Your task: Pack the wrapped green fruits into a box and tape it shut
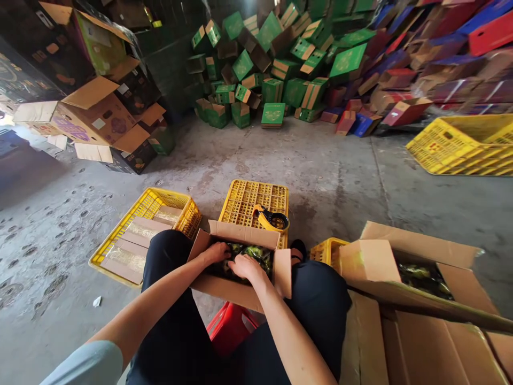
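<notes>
An open cardboard box (236, 295) sits between my knees with its flaps folded outward. Inside lies a clear plastic bag (256, 254) of green produce whose kind I cannot make out. At the box's left end my left hand (217, 252) is closed, its fingers curled on the bag's plastic. My right hand (243, 266) reaches in from the near side, closed on the same bag with its fingertips partly hidden. Beyond the box, a yellow and black tape dispenser (270, 218) rests on an upturned yellow crate (250, 195).
At left, a yellow crate (105, 251) holds several taped cartons (142, 229). Another open box (380, 262) with bagged green produce stands at right above brown cartons (436, 342). Under me is a red stool (230, 331). Green boxes (273, 113) and stacked yellow crates (452, 141) lie farther off.
</notes>
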`<state>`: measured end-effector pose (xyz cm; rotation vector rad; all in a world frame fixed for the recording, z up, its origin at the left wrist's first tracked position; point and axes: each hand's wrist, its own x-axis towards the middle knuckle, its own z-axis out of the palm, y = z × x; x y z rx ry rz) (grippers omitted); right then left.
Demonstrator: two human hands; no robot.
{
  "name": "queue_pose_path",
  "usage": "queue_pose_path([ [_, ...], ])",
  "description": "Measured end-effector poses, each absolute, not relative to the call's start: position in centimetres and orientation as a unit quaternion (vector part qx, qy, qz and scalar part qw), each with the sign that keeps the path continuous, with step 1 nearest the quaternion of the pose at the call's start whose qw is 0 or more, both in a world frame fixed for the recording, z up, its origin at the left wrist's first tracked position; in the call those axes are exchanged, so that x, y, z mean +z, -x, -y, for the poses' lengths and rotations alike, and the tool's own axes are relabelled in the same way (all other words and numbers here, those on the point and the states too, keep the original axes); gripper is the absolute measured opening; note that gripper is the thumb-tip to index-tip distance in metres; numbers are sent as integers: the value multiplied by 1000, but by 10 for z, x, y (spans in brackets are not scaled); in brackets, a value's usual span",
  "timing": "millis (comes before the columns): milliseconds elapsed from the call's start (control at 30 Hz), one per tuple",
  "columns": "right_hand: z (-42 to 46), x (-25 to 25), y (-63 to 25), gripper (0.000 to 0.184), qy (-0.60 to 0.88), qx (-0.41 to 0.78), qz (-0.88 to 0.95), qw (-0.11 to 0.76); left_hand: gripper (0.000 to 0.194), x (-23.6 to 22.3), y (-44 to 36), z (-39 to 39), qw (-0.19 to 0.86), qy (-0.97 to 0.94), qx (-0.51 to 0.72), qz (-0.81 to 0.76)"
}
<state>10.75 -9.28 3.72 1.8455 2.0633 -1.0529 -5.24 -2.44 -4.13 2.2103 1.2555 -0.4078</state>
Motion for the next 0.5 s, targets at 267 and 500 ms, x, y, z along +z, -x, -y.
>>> queue_pose_path([
  [267,89,57,-161,40,-627,-343,-698,52,27,-3,54,48,200,-828,-119,-510],
  [500,94,57,-171,43,-665,-317,-676,19,29,12,21,64,189,-868,-178,-422],
])
